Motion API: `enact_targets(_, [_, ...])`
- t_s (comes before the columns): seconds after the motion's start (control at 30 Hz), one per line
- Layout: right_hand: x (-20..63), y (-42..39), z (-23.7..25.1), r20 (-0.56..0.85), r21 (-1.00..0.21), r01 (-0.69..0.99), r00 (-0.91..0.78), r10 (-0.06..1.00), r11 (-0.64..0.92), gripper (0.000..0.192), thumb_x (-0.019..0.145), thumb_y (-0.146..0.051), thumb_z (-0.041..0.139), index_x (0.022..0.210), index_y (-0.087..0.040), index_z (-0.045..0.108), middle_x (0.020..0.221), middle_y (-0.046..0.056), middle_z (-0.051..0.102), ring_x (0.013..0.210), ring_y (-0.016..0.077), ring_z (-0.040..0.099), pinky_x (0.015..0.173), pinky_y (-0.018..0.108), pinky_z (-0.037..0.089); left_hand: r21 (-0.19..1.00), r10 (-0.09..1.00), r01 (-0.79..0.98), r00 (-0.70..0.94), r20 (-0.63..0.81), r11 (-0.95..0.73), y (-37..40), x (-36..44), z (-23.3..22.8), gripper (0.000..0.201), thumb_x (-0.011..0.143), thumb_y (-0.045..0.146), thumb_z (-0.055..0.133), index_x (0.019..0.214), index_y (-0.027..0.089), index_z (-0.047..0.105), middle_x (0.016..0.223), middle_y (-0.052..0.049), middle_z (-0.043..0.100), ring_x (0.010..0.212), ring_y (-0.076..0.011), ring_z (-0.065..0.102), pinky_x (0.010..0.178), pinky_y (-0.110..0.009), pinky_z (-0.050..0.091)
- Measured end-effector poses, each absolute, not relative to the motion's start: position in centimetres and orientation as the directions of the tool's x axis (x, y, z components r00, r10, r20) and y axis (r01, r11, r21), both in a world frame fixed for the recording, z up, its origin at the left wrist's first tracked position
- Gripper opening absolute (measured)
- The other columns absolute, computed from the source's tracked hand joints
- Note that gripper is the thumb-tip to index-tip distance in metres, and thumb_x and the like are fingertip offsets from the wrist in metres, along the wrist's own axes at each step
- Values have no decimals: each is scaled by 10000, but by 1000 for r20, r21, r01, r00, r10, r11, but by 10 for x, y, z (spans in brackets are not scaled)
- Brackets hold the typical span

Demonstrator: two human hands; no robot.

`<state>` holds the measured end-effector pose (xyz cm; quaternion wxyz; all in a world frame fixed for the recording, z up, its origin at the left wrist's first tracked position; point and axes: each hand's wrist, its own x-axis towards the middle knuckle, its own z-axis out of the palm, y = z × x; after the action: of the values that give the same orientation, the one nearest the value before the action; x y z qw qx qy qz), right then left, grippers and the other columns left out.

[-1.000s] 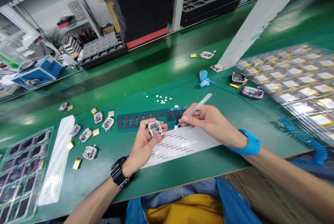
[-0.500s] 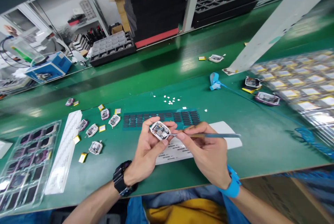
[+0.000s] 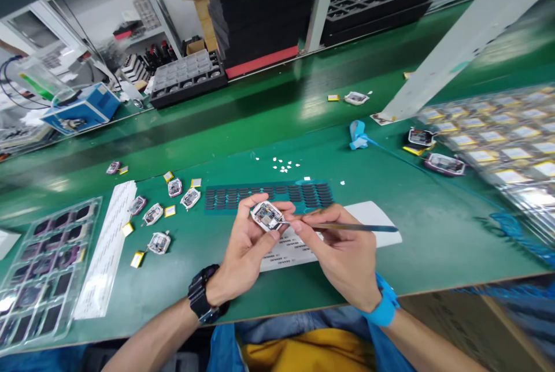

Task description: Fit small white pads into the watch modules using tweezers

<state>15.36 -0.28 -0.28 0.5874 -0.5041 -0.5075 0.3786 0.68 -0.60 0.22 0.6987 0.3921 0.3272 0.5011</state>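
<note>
fingers (image 3: 260, 232) of left hand (image 3: 243, 250) curled around a small white module (image 3: 267, 215), held up just above the label sheet (image 3: 373, 214) on the counter (image 3: 195, 279). fingers of right hand (image 3: 342, 250) pinched shut on thin tweezers (image 3: 347, 226), tips now touching the module's right edge.

against a second ago: tweezers then down at the sheet, apparently picking a tiny label; now swung level and brought across to the module. looks like the label is being laid onto the module, though the label itself is too small to make out. against half a second ago: nearly the same pose, tweezer tip a touch further onto the module, hands barely shifted. placing looks under way and steady, not finished.

dark pad strip (image 3: 269, 194) just behind the hands, white scraps (image 3: 284, 165) beyond it. more modules (image 3: 159, 242) with yellow cells (image 3: 137, 259) scattered to the left, beside a clear tray (image 3: 39, 262). blue strap (image 3: 381, 308) on right wrist, watch (image 3: 203, 300) on left.
</note>
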Motion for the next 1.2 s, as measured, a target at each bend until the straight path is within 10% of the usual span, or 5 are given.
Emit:
enact_targets(0.43, [187,35,22,337,-928,200,92,937,314,215,813,-420,722,801,-223,639,837,51,745,724,209,731,583,301,579,938,973,-286,179,-147,194,9,1,5,443,846,337,676,1183,221,414,1061,-87,703,963,-194,697,925,-386,501])
enact_targets(0.67, [189,120,25,312,-919,235,-63,948,318,234,759,-399,734,766,-207,601,671,32,699,655,229,717,563,310,551,995,988,101,156,-18,2,92,-27,17,315,882,190,589,1163,216,449,1077,-38,606,899,-144,709,887,-329,544])
enact_targets(0.9, [186,122,-7,343,-809,440,-182,921,388,162,816,-343,618,752,-195,626,636,30,707,582,209,689,553,301,510,786,980,597,-187,-61,163,191,-58,14,350,894,89,503,1240,126,460,1006,-120,708,735,-144,715,707,-297,585])
enact_targets(1.2, [188,118,-15,455,-562,624,-314,833,543,219,863,-284,572,671,-198,635,763,24,752,477,158,613,554,299,447,382,941,869,-339,-5,315,155,-126,26,257,842,267,620,1085,189,648,1045,-94,730,1081,-257,653,956,-346,458])
